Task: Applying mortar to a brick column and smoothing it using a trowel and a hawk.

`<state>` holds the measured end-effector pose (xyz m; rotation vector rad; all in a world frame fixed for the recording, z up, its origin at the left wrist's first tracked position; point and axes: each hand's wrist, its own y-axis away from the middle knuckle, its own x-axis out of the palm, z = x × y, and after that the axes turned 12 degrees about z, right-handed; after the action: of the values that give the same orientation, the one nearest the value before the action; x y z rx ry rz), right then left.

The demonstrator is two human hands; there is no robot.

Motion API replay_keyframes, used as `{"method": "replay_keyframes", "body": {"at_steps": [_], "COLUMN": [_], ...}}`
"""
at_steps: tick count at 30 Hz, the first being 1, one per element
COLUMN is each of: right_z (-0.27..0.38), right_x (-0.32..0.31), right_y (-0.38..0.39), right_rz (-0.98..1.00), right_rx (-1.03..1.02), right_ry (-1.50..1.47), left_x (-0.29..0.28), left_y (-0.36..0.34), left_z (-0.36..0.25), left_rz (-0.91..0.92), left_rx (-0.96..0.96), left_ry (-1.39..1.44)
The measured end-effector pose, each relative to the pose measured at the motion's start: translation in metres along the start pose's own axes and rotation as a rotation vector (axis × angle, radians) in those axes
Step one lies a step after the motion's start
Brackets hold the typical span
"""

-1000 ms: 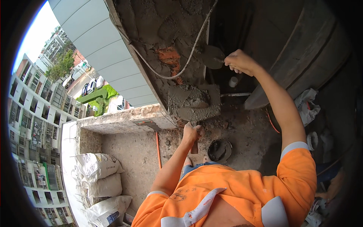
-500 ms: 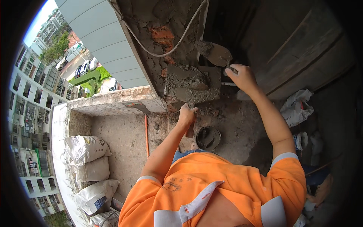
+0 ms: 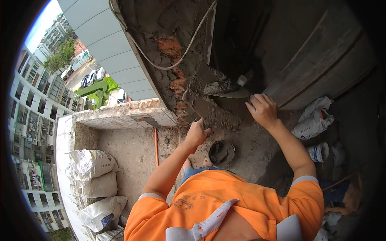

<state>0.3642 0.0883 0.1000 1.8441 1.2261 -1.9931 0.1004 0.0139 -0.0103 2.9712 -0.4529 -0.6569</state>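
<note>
While left fingers (image 3: 200, 131) grip mortar board (image 3: 201, 105), right fingers (image 3: 259, 99) hold trowel (image 3: 235, 94) at board's edge; bucket (image 3: 231, 158) apart.

The left hand (image 3: 196, 134) is clenched; the right hand (image 3: 263, 110) curls; both arms (image 3: 168, 168) extend forward.

- pale filled sacks (image 3: 94, 162) piled at the left, beside the parapet;
- a thin orange tube (image 3: 156, 146) on the floor, reaching the low wall (image 3: 116, 114);
- a crumpled white bag (image 3: 313, 122) at the right, near a white bucket (image 3: 318, 153);
- outside, parked cars (image 3: 92, 78), a green hedge (image 3: 91, 89), apartment blocks (image 3: 34, 120)
</note>
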Motion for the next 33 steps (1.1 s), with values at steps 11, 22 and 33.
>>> {"method": "replay_keyframes", "body": {"at_steps": [11,22,33], "right_z": [0.019,0.006,-0.009], "right_x": [-0.010,-0.075,-0.179], "right_y": [0.002,-0.027,-0.165], "right_rz": [-0.043,-0.053,-0.488], "right_rx": [0.325,0.029,-0.022], "right_ry": [-0.368,-0.004,0.324], "left_x": [0.014,-0.026,-0.012], "left_y": [-0.018,0.003,0.000], "left_z": [-0.005,-0.052,-0.031], "left_rz": [-0.032,0.021,0.114], "left_rx": [-0.183,0.030,-0.131], "left_ry": [0.156,-0.039,0.322]}}
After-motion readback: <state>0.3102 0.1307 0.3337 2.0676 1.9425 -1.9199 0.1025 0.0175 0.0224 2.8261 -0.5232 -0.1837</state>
